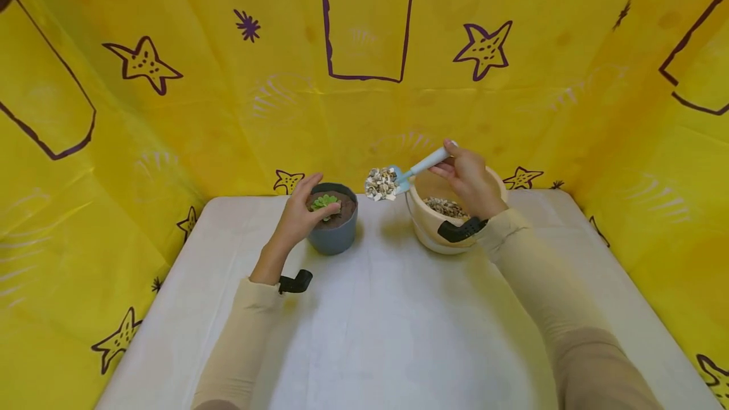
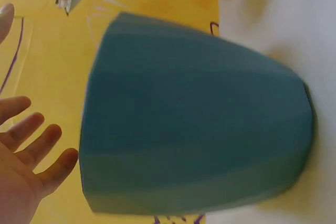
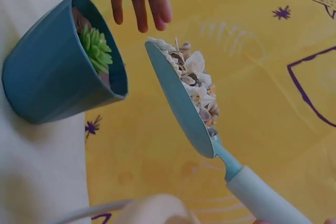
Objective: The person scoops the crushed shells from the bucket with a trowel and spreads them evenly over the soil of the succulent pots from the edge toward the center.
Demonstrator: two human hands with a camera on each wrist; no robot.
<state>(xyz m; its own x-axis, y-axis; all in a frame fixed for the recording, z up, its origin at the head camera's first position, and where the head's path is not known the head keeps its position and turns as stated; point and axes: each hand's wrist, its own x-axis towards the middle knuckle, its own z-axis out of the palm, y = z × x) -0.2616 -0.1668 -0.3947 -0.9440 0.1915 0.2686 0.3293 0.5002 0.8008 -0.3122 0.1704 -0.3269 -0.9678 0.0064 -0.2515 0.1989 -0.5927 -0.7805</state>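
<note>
My right hand (image 1: 471, 183) grips the pale handle of a small light-blue trowel (image 1: 431, 161). A heap of small shells (image 1: 381, 183) fills its scoop, held up between the two pots. In the right wrist view the loaded scoop (image 3: 176, 98) points toward a blue-grey flower pot (image 3: 50, 72). Dark soil and a green succulent (image 3: 95, 48) show inside that pot, which stands upright on the table. My left hand (image 1: 300, 212) is over the pot's left rim, fingers spread and thumb reaching above the succulent. In the left wrist view a fingertip is right at the rim.
A larger cream pot (image 1: 424, 223) with more shells (image 1: 447, 207) inside stands to the right, under my right hand. The white-covered table (image 1: 364, 334) meets a yellow sheet (image 1: 364, 112) with drawn starfish at its back and sides.
</note>
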